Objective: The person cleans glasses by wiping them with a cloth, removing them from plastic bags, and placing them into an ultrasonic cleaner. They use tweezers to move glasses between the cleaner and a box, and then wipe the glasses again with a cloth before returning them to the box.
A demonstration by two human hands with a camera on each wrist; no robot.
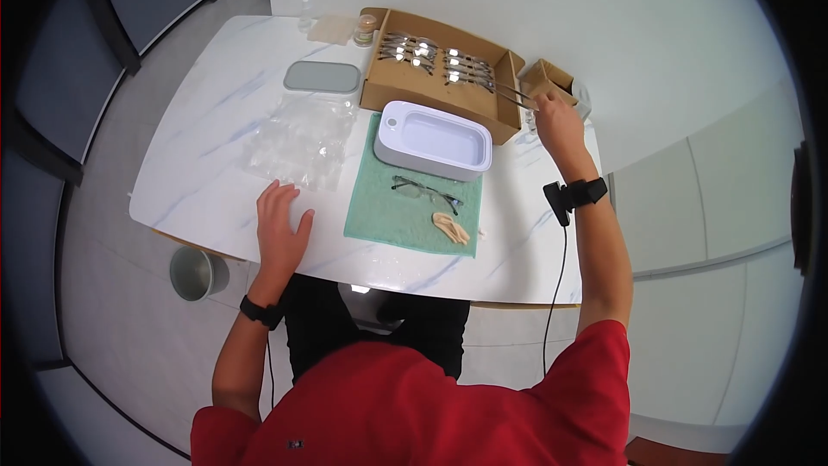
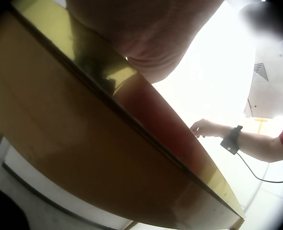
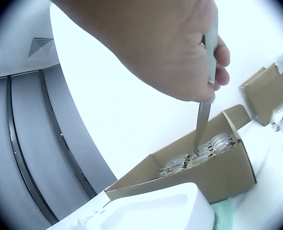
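Note:
My right hand [image 1: 559, 121] grips long metal tweezers [image 1: 516, 97] over the right end of an open cardboard box [image 1: 479, 112]. In the right wrist view the tweezers [image 3: 203, 122] point down, their tips right at the eyeglasses [image 3: 212, 146] lined up in the box. Two rows of glasses [image 1: 466, 69] lie there. My left hand [image 1: 282, 229] rests with fingers spread at the table's front left, holding nothing, beside clear plastic bags [image 1: 302, 142]. One pair of glasses [image 1: 424, 192] lies on a green cloth [image 1: 371, 207], in front of a white ultrasonic cleaner [image 1: 388, 145] with an open basin.
A crumpled beige cloth [image 1: 449, 229] lies on the green one. Behind the bags is a grey lid [image 1: 322, 77]; a small jar [image 1: 365, 30] stands at the box's left. A smaller carton [image 1: 543, 78] stands at the right. A bin [image 1: 197, 273] is on the floor.

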